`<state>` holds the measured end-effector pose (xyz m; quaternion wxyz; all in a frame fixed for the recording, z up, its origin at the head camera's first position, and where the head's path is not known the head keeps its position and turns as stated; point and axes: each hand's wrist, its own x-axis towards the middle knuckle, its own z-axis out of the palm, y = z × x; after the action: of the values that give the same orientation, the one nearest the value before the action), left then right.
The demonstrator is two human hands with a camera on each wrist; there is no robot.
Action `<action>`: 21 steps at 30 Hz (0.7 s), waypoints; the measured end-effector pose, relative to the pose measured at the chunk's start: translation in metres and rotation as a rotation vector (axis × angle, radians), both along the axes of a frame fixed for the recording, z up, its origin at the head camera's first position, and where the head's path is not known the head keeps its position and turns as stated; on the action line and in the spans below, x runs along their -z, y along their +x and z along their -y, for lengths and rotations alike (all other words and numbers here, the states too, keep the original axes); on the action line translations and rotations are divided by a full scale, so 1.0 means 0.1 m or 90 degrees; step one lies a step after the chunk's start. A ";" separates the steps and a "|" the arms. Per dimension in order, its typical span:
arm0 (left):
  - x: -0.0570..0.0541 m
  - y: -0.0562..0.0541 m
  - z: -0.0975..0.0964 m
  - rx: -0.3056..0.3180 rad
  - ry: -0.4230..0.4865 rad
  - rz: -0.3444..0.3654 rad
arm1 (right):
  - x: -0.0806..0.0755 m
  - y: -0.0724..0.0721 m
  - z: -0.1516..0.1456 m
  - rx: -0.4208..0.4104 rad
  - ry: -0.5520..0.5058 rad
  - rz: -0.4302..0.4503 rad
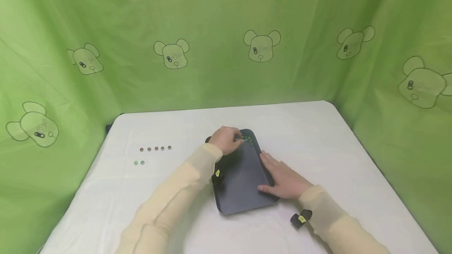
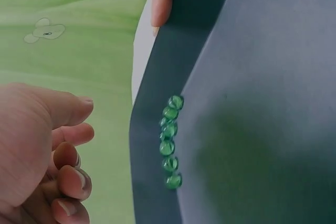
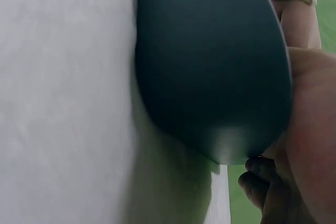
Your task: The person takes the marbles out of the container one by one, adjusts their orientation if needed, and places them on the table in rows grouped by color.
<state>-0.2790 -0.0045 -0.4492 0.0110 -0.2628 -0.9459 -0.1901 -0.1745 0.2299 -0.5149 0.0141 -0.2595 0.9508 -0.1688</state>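
Note:
A dark rectangular tray (image 1: 243, 179) lies on the white table. Several green glass marbles (image 2: 169, 145) are gathered along the wall at its far end. My left hand (image 1: 225, 139) is over that far end, close to the marbles. In the left wrist view its fingers (image 2: 76, 182) are loosely bent, with a gap to the thumb and nothing visible between them. My right hand (image 1: 286, 179) holds the tray's right side, thumb over the rim and fingers along the outside. The right wrist view shows the tray's outer wall (image 3: 215, 66) beside that hand.
To the tray's left, a row of several small reddish-brown marbles (image 1: 156, 148) sits on the white tablecloth (image 1: 106, 203). Two green marbles (image 1: 139, 162) lie just nearer than that row. A green curtain (image 1: 219, 85) with bear-head outlines surrounds the table's back and sides.

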 end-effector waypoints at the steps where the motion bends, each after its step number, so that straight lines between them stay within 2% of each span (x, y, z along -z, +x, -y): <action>1: 0.01 -0.01 -0.02 0.000 -0.002 0.005 | 0.00 0.01 0.01 -0.003 -0.002 -0.001; 8: 0.10 -0.06 -0.15 -0.010 -0.005 0.028 | -0.04 0.05 0.06 0.005 0.017 -0.012; 13: 0.20 -0.11 -0.22 -0.024 -0.002 0.041 | -0.09 0.04 0.17 0.015 0.021 -0.058; 17: 0.30 -0.13 -0.26 -0.038 0.000 0.065 | -0.05 -0.01 0.23 0.021 0.037 -0.101; 21: 0.39 -0.12 -0.28 -0.042 0.007 0.078 | 0.01 -0.02 0.24 0.031 0.041 -0.098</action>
<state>-0.2910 0.0237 -0.4885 -0.0394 -0.2191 -0.9518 -0.2108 -0.1762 0.2055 -0.5164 -0.0545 -0.2476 0.9601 -0.1181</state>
